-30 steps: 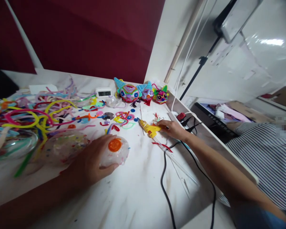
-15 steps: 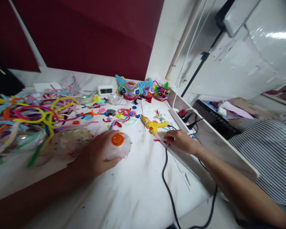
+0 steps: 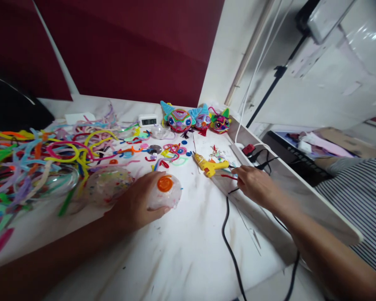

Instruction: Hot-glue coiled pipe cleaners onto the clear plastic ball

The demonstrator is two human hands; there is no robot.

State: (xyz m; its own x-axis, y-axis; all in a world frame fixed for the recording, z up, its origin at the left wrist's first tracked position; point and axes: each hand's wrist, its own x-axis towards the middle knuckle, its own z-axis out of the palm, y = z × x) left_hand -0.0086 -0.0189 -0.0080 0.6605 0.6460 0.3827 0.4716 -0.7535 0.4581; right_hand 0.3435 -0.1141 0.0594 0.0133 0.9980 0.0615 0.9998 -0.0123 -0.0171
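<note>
My left hand is wrapped round a clear plastic ball on the white table. An orange coiled pipe cleaner spiral sits on the ball's top. At the right side, my right hand has its fingers pinched together, and a short thin red piece, apparently pipe cleaner, sticks out from them. Just left of these fingertips lies a yellow hot glue gun, its nozzle pointing to the back left. Part of its cord is hidden by the right hand.
Loose coloured pipe cleaners heap at the left, beside another clear ball. Three decorated animal heads and a small digital clock stand at the back. A power strip lies along the raised right edge; a black cable hangs forward. A person in stripes is at right.
The view has turned slightly left. My right hand has shifted right and away from me, with the red piece moving along. My left hand still holds the ball in place.
</note>
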